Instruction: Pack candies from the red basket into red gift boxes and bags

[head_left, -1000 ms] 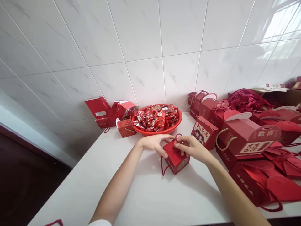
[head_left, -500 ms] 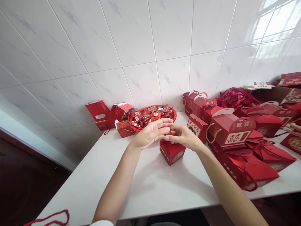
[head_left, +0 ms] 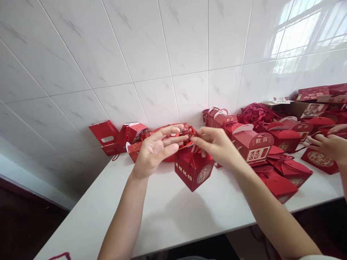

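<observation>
The box [head_left: 193, 171] appears to hang clear of the table [head_left: 151, 220], its shadow apart beneath it; a second ago it stood on the surface. The right hand [head_left: 214, 146] is pinched closed on the cord [head_left: 192, 160] above the lid and seems to bear the weight. The left hand, [head_left: 153, 153] which then rested on the box, is now beside it, fingers spread, gripping nothing visible; whether its fingertips touch the cord I cannot tell. So the work seems to have passed from handling the cord on the table to lifting by it. Just behind is the basin [head_left: 168, 159] of sweets [head_left: 186, 127], partly hidden. To the right stand more boxes [head_left: 252, 144]; beyond, another person's hand [head_left: 330, 144] has come further into view.
</observation>
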Demonstrator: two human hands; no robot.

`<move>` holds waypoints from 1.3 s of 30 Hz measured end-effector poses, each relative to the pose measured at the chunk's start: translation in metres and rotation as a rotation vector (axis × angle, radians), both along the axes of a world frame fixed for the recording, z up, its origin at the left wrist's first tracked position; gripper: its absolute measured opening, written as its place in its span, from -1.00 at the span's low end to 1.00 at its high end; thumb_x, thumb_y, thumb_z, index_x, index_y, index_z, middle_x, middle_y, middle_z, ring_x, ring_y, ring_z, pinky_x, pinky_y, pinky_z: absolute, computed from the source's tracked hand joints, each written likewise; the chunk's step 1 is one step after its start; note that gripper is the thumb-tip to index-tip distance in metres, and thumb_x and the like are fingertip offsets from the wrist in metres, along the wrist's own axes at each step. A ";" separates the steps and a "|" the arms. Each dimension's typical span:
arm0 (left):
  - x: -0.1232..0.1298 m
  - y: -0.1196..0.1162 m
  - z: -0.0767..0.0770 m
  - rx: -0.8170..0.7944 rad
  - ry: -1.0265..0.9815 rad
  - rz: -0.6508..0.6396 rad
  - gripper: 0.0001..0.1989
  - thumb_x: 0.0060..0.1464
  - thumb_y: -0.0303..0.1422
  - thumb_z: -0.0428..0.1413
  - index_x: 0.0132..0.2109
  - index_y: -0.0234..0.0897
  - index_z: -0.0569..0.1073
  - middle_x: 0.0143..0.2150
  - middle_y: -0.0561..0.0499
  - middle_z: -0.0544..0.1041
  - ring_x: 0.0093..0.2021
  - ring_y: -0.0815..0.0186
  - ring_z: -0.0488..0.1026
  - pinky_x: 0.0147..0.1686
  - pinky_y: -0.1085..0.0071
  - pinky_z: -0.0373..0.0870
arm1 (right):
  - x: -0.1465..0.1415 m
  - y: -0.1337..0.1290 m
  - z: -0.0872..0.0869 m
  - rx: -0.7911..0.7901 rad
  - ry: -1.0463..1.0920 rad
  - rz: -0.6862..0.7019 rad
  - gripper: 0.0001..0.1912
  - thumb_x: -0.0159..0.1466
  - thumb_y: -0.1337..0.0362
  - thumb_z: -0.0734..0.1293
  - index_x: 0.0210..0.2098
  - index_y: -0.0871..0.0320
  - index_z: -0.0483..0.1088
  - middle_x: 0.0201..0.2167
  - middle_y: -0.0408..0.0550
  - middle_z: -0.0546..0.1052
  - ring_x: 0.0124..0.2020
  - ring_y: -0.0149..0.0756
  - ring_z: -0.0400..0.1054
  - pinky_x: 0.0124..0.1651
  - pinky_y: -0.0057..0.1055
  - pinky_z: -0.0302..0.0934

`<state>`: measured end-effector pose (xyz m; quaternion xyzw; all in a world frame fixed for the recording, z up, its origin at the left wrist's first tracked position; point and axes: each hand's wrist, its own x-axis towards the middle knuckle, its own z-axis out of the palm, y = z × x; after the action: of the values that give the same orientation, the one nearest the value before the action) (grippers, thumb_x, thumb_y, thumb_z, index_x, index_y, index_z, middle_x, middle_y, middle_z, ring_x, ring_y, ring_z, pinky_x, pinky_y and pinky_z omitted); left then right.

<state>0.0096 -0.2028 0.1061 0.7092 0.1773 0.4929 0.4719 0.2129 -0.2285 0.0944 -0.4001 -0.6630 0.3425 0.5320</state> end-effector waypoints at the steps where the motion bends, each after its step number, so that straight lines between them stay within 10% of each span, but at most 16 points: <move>1: -0.001 0.001 0.001 0.011 -0.041 0.007 -0.73 0.06 -0.33 0.31 -0.06 -0.22 0.57 0.16 -0.10 0.52 0.03 0.06 0.58 0.07 0.10 0.52 | 0.006 -0.006 0.011 0.041 0.014 -0.053 -0.66 0.23 0.00 0.41 -0.38 0.16 0.36 -0.57 -0.18 0.37 -0.62 -0.49 0.21 -0.59 -0.50 0.09; 9: -0.004 0.032 -0.017 -0.139 -0.019 0.061 -0.77 -0.07 -0.26 0.36 -0.25 -0.27 0.62 -0.21 -0.05 0.65 -0.22 0.26 0.59 -0.08 0.29 0.57 | 0.090 -0.036 0.095 0.499 0.160 -0.678 -0.91 0.22 0.34 0.47 -0.35 0.19 0.48 -0.54 -0.10 0.49 -0.65 -0.57 0.20 -0.65 -0.54 0.00; 15: 0.023 0.062 -0.090 -0.296 0.120 0.220 -0.71 -0.22 -0.22 0.36 -0.37 -0.31 0.55 -0.40 0.01 0.59 -0.36 0.33 0.49 -0.17 0.32 0.49 | 0.145 -0.008 0.119 0.357 0.068 -0.925 -0.93 0.29 0.41 0.40 -0.33 0.29 0.45 -0.53 -0.05 0.47 -0.59 -0.51 0.32 -0.45 -0.33 0.27; 20: 0.052 0.061 -0.172 -0.412 0.324 0.175 -0.73 -0.21 -0.18 0.29 -0.42 -0.29 0.49 -0.47 0.02 0.53 -0.43 0.30 0.43 -0.30 0.32 0.42 | 0.188 0.054 0.103 0.098 -0.065 -0.845 -0.88 0.33 0.51 0.31 -0.35 0.31 0.41 -0.62 -0.11 0.42 -0.62 -0.51 0.30 -0.39 -0.33 0.30; 23: 0.060 0.057 -0.194 -0.338 0.429 0.158 -0.83 -0.10 -0.25 0.22 -0.41 -0.28 0.52 -0.42 -0.02 0.55 -0.35 0.25 0.45 -0.25 0.32 0.39 | 0.210 0.095 0.086 -0.053 -0.047 -0.746 -0.80 0.34 0.54 0.28 -0.41 0.25 0.36 -0.63 -0.11 0.43 -0.59 -0.46 0.33 -0.33 -0.34 0.31; 32: 0.060 0.060 -0.189 -0.285 0.550 0.159 -0.86 -0.02 -0.29 0.16 -0.39 -0.25 0.56 -0.35 -0.04 0.59 -0.27 0.19 0.48 -0.19 0.30 0.39 | 0.237 0.193 0.018 -0.197 -0.081 -0.512 -0.78 0.24 0.43 0.41 -0.51 0.19 0.36 -0.63 -0.05 0.49 -0.57 -0.35 0.40 -0.35 -0.38 0.37; 39: 0.060 0.060 -0.191 -0.253 0.563 0.142 -0.86 0.01 -0.34 0.13 -0.36 -0.26 0.57 -0.32 -0.04 0.60 -0.27 0.22 0.48 -0.19 0.32 0.39 | 0.244 0.205 0.000 -0.188 -0.363 -0.577 -0.81 0.18 0.26 0.47 -0.47 0.22 0.44 -0.53 -0.01 0.53 -0.48 -0.34 0.36 -0.28 -0.37 0.30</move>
<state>0.0692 -0.1430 -0.0853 0.7392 0.4101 0.2828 0.4531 0.4564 -0.0232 0.0941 -0.6726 -0.5720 0.1608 0.4410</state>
